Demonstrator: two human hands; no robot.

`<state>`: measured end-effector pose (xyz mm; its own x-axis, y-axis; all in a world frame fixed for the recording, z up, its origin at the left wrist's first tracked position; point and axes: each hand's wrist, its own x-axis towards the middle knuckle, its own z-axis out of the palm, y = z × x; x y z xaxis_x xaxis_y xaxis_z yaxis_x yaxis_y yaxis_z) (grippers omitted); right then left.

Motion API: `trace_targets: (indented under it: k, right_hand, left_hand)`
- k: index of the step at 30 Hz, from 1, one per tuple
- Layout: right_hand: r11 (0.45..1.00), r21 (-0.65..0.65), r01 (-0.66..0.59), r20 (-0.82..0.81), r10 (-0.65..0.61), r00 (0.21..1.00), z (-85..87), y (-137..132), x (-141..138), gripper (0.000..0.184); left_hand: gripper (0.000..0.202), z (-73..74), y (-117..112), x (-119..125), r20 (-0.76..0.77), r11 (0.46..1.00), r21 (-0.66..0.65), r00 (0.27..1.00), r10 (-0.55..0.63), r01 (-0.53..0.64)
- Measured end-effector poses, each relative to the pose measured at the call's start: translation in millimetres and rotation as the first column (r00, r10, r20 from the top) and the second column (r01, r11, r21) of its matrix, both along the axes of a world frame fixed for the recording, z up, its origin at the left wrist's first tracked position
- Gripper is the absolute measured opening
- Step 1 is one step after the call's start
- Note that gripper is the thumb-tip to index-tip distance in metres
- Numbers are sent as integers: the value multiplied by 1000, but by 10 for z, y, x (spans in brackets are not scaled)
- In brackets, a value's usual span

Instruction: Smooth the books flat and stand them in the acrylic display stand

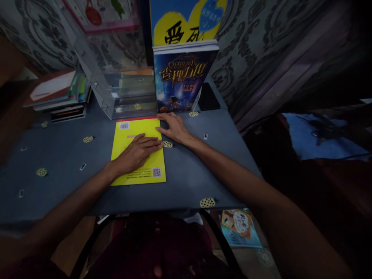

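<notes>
A yellow book (145, 130) lies face down on the grey desk (58, 155), its barcode at the top left and a QR code at the bottom right. My left hand (136, 152) lies flat on its cover, fingers stretched toward the right edge. My right hand (173, 127) rests with fingers flat at the book's upper right corner, partly on the desk. Just beyond it a dark blue book (180, 79) stands upright, leaning on other books.
A clear plastic box (116, 77) stands behind the yellow book. Stacked books (62, 95) lie at the back left. A black phone (208, 97) lies at the back right. Small round dotted stickers (207, 202) mark the desk. Another book (240, 228) lies on the floor.
</notes>
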<state>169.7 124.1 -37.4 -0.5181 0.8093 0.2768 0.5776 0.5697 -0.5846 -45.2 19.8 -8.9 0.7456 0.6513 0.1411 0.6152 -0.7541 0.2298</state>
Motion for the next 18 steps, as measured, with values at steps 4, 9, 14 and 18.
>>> trace_targets:
  k: [4, 9, 14, 18]
  right_hand:
    - [1000, 13, -5, 18, 5, 1000, -2, 1, 1, 51]
    - [1000, 14, -7, 30, 6, 1000, -10, -3, 1, 50]
    - [1000, 16, -2, 40, 1, 999, -18, -5, 2, 51]
    - [1000, 31, -2, 46, 1, 999, -15, -8, 0, 51]
  left_hand:
    - [55, 33, -134, 5, 2, 999, -10, 999, -32, 32]
    - [65, 55, -298, 9, 6, 996, -47, 997, -81, 81]
    - [64, 59, -470, 23, 12, 993, -68, 995, -98, 99]
    - [68, 80, -604, 33, 15, 989, -69, 992, -128, 129]
